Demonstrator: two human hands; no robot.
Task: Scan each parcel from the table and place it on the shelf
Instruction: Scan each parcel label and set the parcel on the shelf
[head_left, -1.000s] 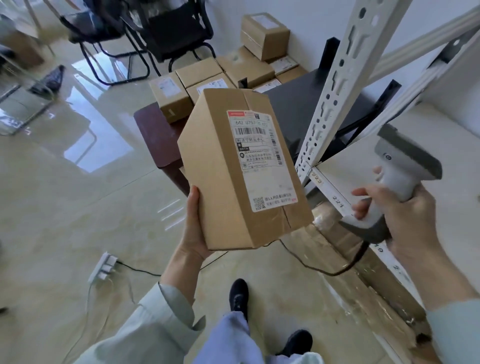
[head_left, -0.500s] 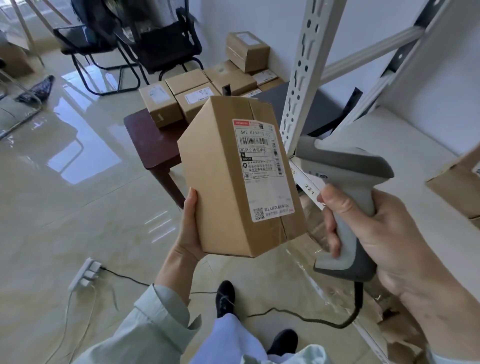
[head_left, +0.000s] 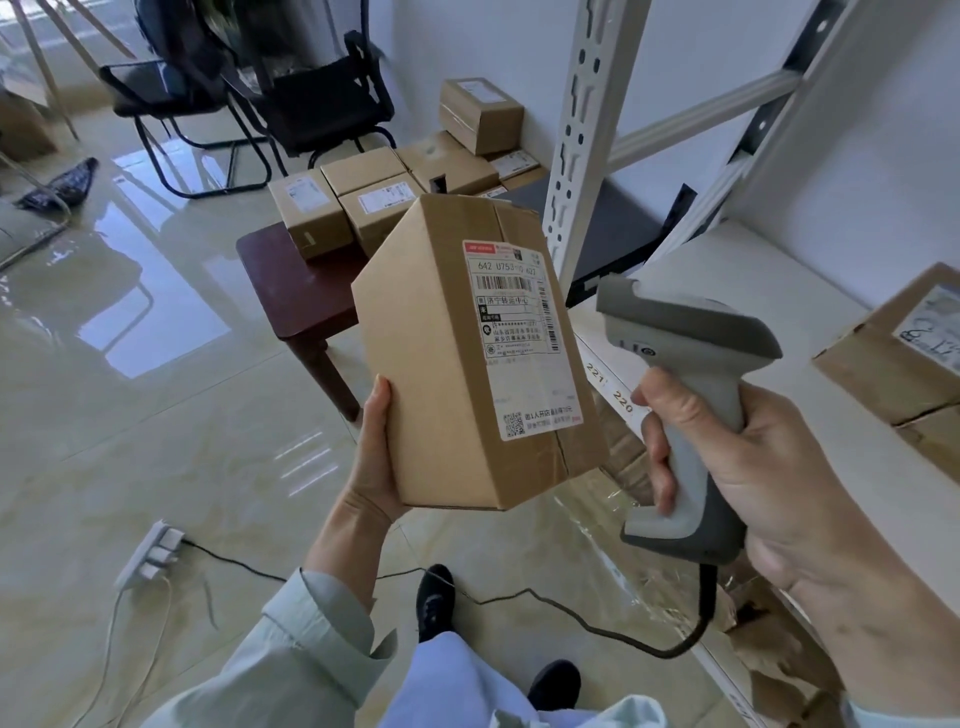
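My left hand (head_left: 375, 457) holds a brown cardboard parcel (head_left: 441, 374) upright from below, its white shipping label (head_left: 519, 338) turned toward me. My right hand (head_left: 769, 467) grips a grey handheld barcode scanner (head_left: 685, 364) just right of the parcel, its head pointing left at the label. A white shelf board (head_left: 727, 312) lies behind the scanner, with another parcel (head_left: 904, 343) on it at the right edge. Several more parcels (head_left: 363, 202) sit on a dark wooden table (head_left: 291, 296) beyond.
A white perforated shelf upright (head_left: 587, 130) stands right behind the held parcel. The scanner's black cable (head_left: 571, 613) trails across the glossy floor past my shoes. A power strip (head_left: 150, 551) lies at the lower left. Black chairs (head_left: 311, 98) stand at the back.
My right hand has brought the scanner leftward from the shelf edge up close beside the parcel's label. The view has shifted right, showing a parcel on the shelf.
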